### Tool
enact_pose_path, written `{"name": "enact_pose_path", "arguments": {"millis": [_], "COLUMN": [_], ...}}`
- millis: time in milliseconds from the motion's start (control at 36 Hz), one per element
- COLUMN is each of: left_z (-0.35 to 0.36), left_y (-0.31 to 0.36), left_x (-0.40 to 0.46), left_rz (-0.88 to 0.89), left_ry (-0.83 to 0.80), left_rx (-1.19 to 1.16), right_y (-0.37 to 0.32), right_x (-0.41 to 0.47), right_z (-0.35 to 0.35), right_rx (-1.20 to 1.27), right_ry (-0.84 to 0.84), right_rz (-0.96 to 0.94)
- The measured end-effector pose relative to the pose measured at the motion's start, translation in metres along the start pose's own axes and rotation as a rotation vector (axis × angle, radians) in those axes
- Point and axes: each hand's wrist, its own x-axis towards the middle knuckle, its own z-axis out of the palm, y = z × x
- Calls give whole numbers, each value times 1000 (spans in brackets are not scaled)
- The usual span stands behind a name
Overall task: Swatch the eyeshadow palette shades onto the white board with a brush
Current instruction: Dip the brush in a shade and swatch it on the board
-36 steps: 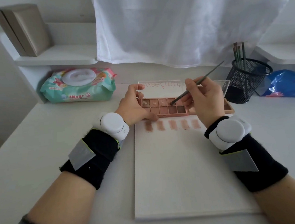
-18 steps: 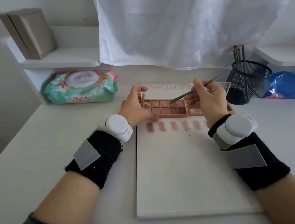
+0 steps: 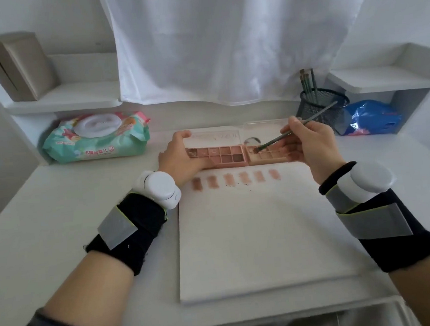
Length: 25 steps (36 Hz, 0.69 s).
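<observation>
White board (image 3: 253,237) sits closest on the desk, six pinkish swatches (image 3: 237,179) along its far edge. Just past it the open eyeshadow palette (image 3: 223,157): left hand (image 3: 180,160) grips its left end, right hand (image 3: 310,147) pinches a brush (image 3: 296,130), tip in a right-side pan. Further back, a mesh cup (image 3: 323,110) holds more brushes.

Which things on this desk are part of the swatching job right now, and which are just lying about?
In use:
palette, held by the left hand
brush, pinched in the right hand, tip in a pan
white board, six swatches along its far edge

Lying about:
wipes pack
mesh cup of spare brushes
blue bag
box on the shelf
</observation>
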Motion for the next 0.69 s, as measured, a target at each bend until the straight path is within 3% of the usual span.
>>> {"name": "enact_pose_path", "arguments": {"millis": [167,361,694], "left_z": [10,16,20], "left_y": [6,17,15], "left_x": [4,2,4], "left_rz": [-56,-80,-61], "left_ry": [116,205,224], "left_rx": [-39,139,213], "right_y": [15,30,42], "right_x": [-9,-16,-11], "right_z": [-31,-35,-39], "right_rx": [-147,-348,-605], "right_ry": [80,118,34], "right_rz": [-187,-467,-493]}}
